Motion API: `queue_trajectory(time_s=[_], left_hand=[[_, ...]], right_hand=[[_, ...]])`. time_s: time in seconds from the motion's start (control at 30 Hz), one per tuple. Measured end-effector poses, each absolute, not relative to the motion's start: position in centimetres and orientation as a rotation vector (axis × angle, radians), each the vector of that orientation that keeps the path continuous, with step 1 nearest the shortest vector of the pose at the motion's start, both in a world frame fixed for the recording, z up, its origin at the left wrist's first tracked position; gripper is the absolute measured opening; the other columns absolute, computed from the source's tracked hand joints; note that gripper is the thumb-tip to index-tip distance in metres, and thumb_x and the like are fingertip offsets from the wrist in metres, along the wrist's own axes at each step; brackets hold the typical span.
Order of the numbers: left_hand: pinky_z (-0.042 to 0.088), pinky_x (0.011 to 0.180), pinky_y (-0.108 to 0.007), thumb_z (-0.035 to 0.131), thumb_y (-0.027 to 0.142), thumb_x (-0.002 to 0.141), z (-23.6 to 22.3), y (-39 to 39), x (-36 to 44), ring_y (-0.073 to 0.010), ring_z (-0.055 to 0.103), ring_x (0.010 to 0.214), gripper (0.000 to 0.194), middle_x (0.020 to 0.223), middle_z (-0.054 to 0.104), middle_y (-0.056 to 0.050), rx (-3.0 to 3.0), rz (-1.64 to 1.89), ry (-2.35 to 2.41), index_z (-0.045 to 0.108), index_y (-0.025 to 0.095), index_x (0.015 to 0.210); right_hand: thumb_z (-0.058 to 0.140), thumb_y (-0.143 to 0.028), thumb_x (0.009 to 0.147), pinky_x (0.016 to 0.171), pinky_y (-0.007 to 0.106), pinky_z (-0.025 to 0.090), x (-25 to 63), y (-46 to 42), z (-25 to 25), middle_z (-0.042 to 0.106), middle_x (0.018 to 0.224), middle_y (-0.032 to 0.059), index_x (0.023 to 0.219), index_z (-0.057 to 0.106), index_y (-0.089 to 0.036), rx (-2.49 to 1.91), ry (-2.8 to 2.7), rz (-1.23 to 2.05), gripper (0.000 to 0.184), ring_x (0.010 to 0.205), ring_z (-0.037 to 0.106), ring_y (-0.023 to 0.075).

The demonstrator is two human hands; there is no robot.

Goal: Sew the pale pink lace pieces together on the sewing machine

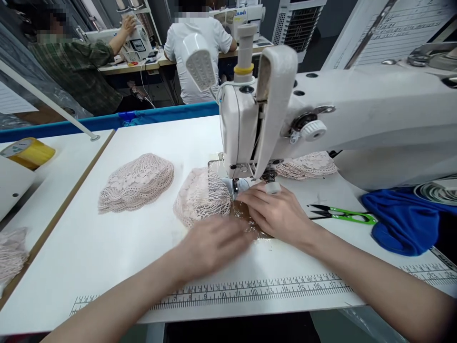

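Observation:
A white sewing machine [246, 114] stands over the table, its needle area just above the work. Pale pink lace [202, 197] lies flat to the left of the needle, partly under a clear guard. My right hand [276, 209] rests beside the presser foot, fingers stretched over a shiny brown piece [246, 216] on the machine bed. Smeared by motion, my left hand [214, 245] is in front of the lace and near the brown piece; what its fingers do cannot be made out.
A stack of lace pieces [137, 183] lies at left, another lace stack [307, 165] behind the needle. Green-handled thread snips [342, 214] and a blue cloth [407, 221] lie at right. A printed ruler [239, 291] runs along the front edge. Two people sit at machines beyond.

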State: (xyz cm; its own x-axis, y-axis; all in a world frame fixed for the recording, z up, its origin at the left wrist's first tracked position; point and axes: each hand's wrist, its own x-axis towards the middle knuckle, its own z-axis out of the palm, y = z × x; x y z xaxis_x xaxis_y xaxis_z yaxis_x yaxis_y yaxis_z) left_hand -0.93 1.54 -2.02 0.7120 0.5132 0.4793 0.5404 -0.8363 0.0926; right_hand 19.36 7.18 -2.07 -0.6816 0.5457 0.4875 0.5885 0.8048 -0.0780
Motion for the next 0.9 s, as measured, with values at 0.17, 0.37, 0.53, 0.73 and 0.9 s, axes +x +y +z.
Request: queue_trajectory(time_s=[0.17,0.37,0.53,0.73,0.9], left_hand=[[0.039,0.051,-0.028,0.041,0.021,0.096,-1.5,4.0,-3.5,-0.0169,0.058,0.062,0.018,0.076,0.064,-0.004,-2.575,-0.268,-1.475,0.058,0.016,0.096],[0.034,0.046,-0.022,0.046,0.029,0.095,-0.6,2.3,-2.4,-0.0093,0.045,0.046,0.012,0.056,0.052,0.007,-2.722,-0.907,-2.068,0.051,0.021,0.088],[0.046,0.069,-0.028,0.049,0.026,0.092,0.1,2.1,-1.7,-0.0161,0.057,0.087,0.016,0.092,0.061,-0.004,-2.764,-1.347,-1.940,0.051,0.020,0.077],[0.042,0.054,-0.022,0.045,0.038,0.095,-0.1,2.4,-1.6,-0.0110,0.048,0.063,0.017,0.074,0.051,0.001,-2.839,-1.554,-2.351,0.051,0.022,0.092],[0.045,0.058,-0.023,0.064,0.035,0.083,-0.2,2.5,-1.3,-0.0135,0.056,0.069,0.018,0.079,0.059,0.000,-3.106,-1.215,-2.348,0.056,0.021,0.089]], right_hand=[[0.040,-0.006,0.089,0.070,0.030,0.042,19.3,7.2,-2.1,0.072,0.084,0.0047,0.105,0.067,-0.014,-0.820,-2.459,-0.122,0.033,0.062,0.057,0.0140],[0.057,-0.035,0.091,0.069,0.030,0.044,19.0,6.5,-1.7,0.070,0.087,0.0037,0.101,0.066,-0.017,-0.872,-2.373,0.424,0.023,0.075,0.061,0.0161],[0.062,-0.023,0.086,0.058,0.024,0.042,18.5,6.2,-1.1,0.062,0.075,-0.0008,0.078,0.064,-0.018,-0.959,-2.250,0.955,0.009,0.066,0.056,0.0115],[0.056,-0.023,0.088,0.048,0.020,0.038,18.7,6.1,-0.8,0.056,0.063,-0.0058,0.089,0.059,-0.019,-0.985,-1.978,1.546,0.005,0.054,0.052,0.0088],[0.066,-0.023,0.079,0.049,0.020,0.036,18.5,6.0,-0.4,0.056,0.072,-0.0052,0.087,0.054,-0.020,-1.039,-2.074,1.325,0.015,0.058,0.048,0.0089]])
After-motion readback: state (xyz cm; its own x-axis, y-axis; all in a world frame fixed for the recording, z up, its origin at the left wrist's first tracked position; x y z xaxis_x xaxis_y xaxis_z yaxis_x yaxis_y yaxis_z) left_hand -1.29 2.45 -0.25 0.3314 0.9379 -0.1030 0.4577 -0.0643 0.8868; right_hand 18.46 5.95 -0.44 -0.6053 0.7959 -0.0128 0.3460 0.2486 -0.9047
